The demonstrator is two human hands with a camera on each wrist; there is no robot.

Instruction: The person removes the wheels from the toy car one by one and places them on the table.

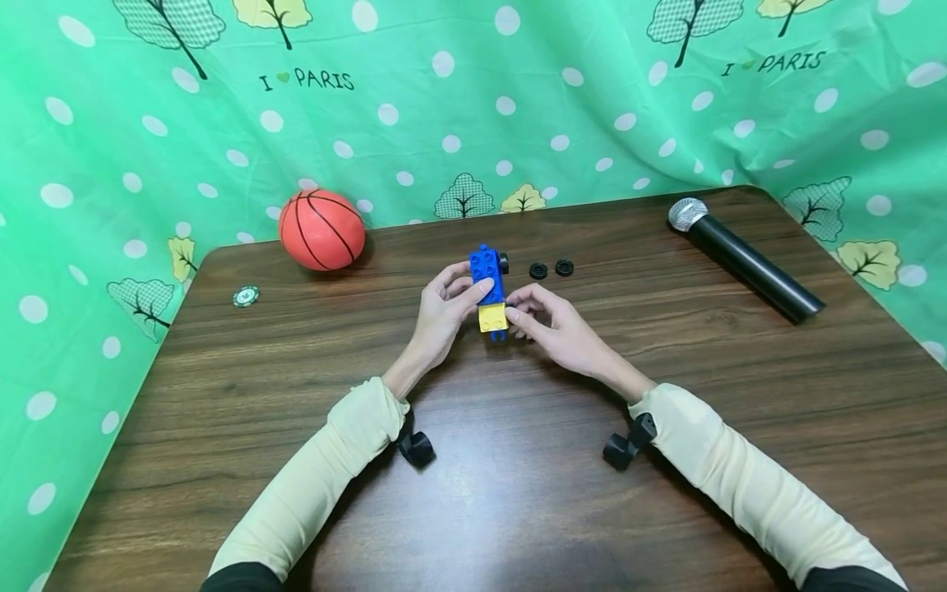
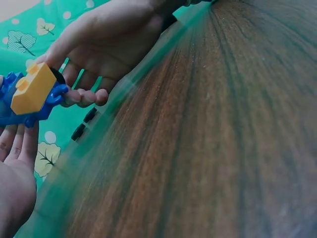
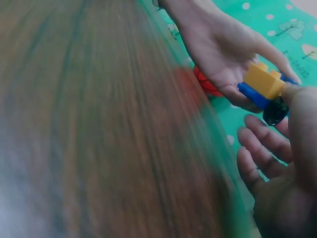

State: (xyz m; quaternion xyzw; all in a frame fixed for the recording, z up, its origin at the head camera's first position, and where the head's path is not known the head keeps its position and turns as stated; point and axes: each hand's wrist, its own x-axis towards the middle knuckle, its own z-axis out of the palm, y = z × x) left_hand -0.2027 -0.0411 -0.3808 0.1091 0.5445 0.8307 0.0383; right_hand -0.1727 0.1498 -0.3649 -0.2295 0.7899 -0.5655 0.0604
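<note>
A toy car of building bricks (image 1: 482,265), blue with a yellow brick (image 1: 492,317) at its near end, is held up over the table. My left hand (image 1: 441,314) grips it from the left side, thumb across the blue studs and fingers underneath. One black wheel (image 1: 504,263) sits at the far right side of the car. At the near right side, my right hand (image 1: 558,330) pinches another black wheel (image 3: 276,111) between thumb and forefinger, right against the car below the yellow brick. The right hand's other fingers are loosely bent and partly hidden in the head view.
Two loose black wheels, one nearer (image 1: 538,270) and one farther right (image 1: 565,267), lie beyond the right hand. A red basketball (image 1: 322,230) and a green-white chip (image 1: 247,296) are at left. A black microphone (image 1: 755,265) lies at right on the wooden table (image 1: 222,460).
</note>
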